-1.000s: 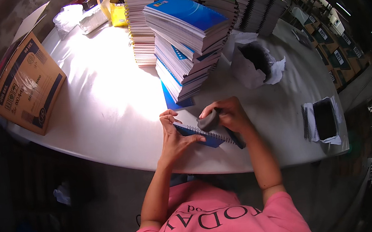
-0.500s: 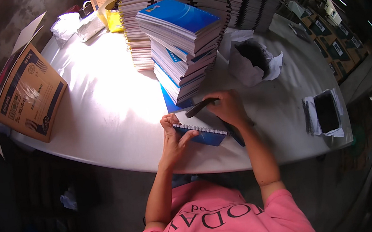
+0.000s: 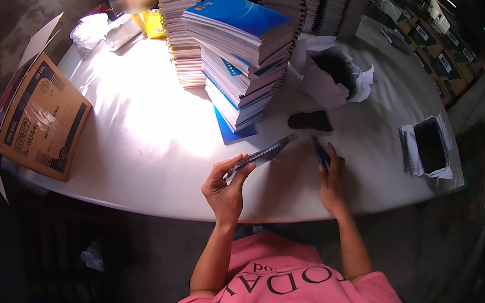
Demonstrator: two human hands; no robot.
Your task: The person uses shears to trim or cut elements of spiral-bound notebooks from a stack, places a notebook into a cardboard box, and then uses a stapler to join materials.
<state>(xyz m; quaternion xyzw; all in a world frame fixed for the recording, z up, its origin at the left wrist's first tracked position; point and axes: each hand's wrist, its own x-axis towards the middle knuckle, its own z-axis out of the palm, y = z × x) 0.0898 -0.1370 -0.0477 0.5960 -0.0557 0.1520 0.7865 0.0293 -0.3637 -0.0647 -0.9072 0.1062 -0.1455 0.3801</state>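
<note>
My left hand [image 3: 225,192] pinches a blue-covered spiral notebook [image 3: 267,156] near the end of its wire binding, holding it tilted with the binding uppermost. To the right, my right hand [image 3: 333,189] is closed on a narrow dark tool with a bluish side [image 3: 322,155]; it is blurred and its exact kind cannot be made out. Beyond that hand a black oblong object [image 3: 310,121] lies on the table. A tall, uneven stack of blue notebooks [image 3: 244,61] stands just beyond the held one, with a blue notebook [image 3: 229,129] sticking out at its base.
Yellow, red and green notebook stacks [image 3: 185,38] stand behind. Right of them sits a dark opening wrapped in torn white paper [image 3: 335,75]; a similar paper-lined dark block [image 3: 430,148] lies near the right edge. An open cardboard box [image 3: 44,120] stands left on the white table [image 3: 138,181].
My right hand has put the black oblong object down on the table, drawn back toward me and taken the narrow dark tool. My left hand has turned the notebook more edge-on.
</note>
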